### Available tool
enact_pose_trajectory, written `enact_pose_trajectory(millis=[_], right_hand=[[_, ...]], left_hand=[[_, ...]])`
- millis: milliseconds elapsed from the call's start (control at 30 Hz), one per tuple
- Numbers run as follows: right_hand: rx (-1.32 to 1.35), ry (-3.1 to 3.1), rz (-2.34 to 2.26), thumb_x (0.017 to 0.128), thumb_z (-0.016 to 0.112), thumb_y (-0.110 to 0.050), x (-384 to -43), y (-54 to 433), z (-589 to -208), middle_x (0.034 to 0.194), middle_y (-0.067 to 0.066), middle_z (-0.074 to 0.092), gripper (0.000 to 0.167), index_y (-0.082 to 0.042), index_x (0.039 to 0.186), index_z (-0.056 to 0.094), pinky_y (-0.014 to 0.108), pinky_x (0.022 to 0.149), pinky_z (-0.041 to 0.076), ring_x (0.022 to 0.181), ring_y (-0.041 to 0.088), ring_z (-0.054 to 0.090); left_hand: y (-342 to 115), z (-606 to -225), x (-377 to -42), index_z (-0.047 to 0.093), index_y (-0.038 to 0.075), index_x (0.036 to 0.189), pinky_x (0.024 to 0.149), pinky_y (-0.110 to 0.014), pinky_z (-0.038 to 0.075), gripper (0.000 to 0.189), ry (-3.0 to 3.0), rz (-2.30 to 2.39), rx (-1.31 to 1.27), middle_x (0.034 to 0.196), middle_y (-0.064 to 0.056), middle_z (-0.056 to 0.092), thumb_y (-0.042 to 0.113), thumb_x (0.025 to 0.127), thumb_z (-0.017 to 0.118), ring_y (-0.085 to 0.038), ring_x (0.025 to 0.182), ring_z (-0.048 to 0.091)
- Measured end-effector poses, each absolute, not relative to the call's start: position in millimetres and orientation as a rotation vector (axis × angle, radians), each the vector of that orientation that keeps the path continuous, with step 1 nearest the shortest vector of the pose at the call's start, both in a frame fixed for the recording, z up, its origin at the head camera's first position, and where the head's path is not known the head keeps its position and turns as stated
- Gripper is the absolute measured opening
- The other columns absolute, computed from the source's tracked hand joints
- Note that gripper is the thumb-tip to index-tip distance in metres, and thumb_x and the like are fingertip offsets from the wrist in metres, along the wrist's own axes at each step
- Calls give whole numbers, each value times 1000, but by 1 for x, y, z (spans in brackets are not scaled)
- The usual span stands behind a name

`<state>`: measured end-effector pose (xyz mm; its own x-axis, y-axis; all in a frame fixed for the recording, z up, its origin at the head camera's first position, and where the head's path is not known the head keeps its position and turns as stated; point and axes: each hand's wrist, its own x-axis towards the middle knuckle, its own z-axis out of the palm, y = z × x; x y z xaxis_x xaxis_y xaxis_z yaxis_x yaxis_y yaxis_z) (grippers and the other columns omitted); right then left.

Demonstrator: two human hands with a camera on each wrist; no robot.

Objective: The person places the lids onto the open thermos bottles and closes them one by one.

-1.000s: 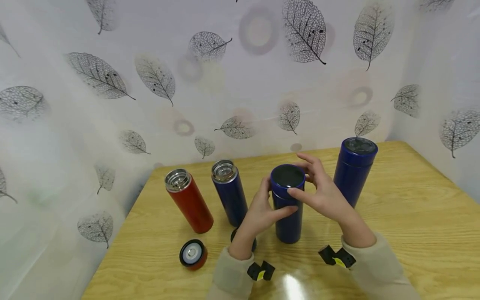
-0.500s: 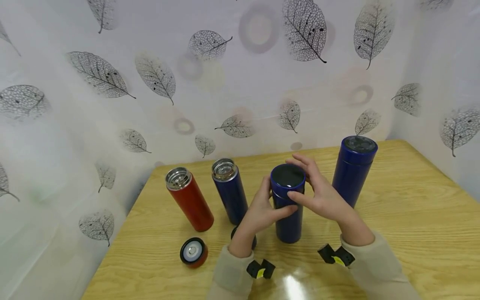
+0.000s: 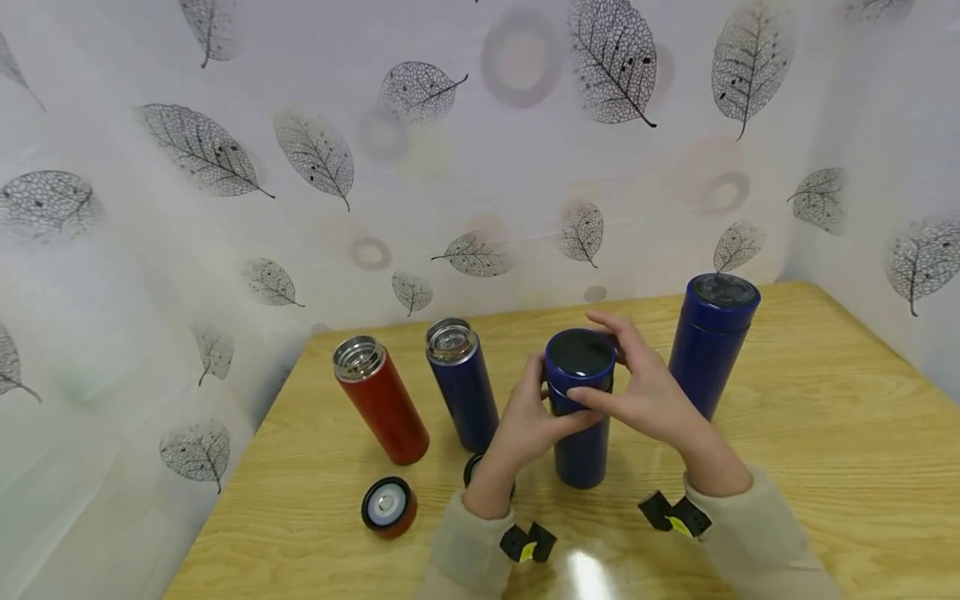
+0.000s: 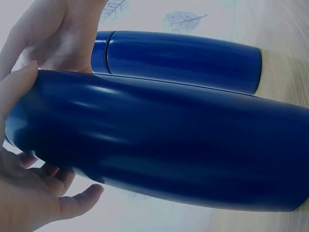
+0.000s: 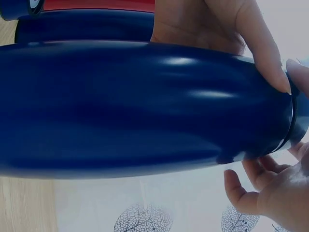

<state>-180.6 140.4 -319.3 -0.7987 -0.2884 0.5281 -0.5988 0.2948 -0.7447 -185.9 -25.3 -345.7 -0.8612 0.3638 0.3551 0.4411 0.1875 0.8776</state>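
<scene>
A blue thermos bottle (image 3: 581,458) stands upright on the table in the middle of the head view. My left hand (image 3: 527,423) grips its upper body, thumb across the near side. Just above, my right hand (image 3: 654,398) holds the dark-topped cap (image 3: 581,353) with its thumb in front and fingers round the far right side. The cap sits on the bottle. The right wrist view shows a thin dark seam between cap and body (image 5: 120,106). Parts of the fingers are hidden behind the bottle.
An uncapped red thermos (image 3: 386,408) and an uncapped blue one (image 3: 465,392) stand to the left. A red-and-black cap (image 3: 388,507) lies upturned before them; a dark cap (image 3: 472,468) is partly behind my left wrist. Another capped blue thermos (image 3: 708,350) stands right on the wooden table (image 3: 840,467).
My right thumb has slid slightly left and down along the cap's edge, and the right fingers have shifted a little round it. The left hand and bottle look nearly unmoved.
</scene>
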Motion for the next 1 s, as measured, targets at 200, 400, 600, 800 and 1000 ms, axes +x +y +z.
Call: enact_pose_trajectory(millis=[200,400,600,800,1000], right_hand=[[792,-2319,1351,71,75,-11,-182,138,-322,116,7,44,61,-7,123,44,41,83,40,103,20,44],[962,-2294,1325,74,70,-7,-181,139,-321,122,5,43,59,-10,125,42,37,86,38,109,19,42],[1050,-2287,1345,77,66,-4,-178,143,-319,128,5,42,55,-11,126,43,32,90,37,113,20,42],[1053,-2266,1362,76,68,-4,-178,143,-319,126,7,44,56,-10,126,45,26,89,38,112,21,44],[982,-2267,1347,74,71,-5,-178,143,-318,124,8,47,55,-9,124,47,30,87,40,110,22,47]], left_hand=[[-25,-345,-187,34,8,125,89,-36,38,68,-2380,-1760,-834,119,-3,46,14,70,75,-14,108,45],[-30,-343,-189,29,8,129,91,-31,36,67,-2360,-1796,-1004,124,-8,39,8,76,69,-16,110,43],[-35,-330,-185,32,7,132,85,-30,41,63,-2392,-1862,-1047,123,-10,44,3,78,65,-17,107,46],[-37,-319,-179,36,6,130,81,-31,43,61,-2432,-1914,-987,119,-10,47,3,77,67,-17,106,47],[-33,-336,-188,38,12,128,76,-29,46,65,-2467,-1828,-856,117,-3,49,16,73,73,-15,103,49]])
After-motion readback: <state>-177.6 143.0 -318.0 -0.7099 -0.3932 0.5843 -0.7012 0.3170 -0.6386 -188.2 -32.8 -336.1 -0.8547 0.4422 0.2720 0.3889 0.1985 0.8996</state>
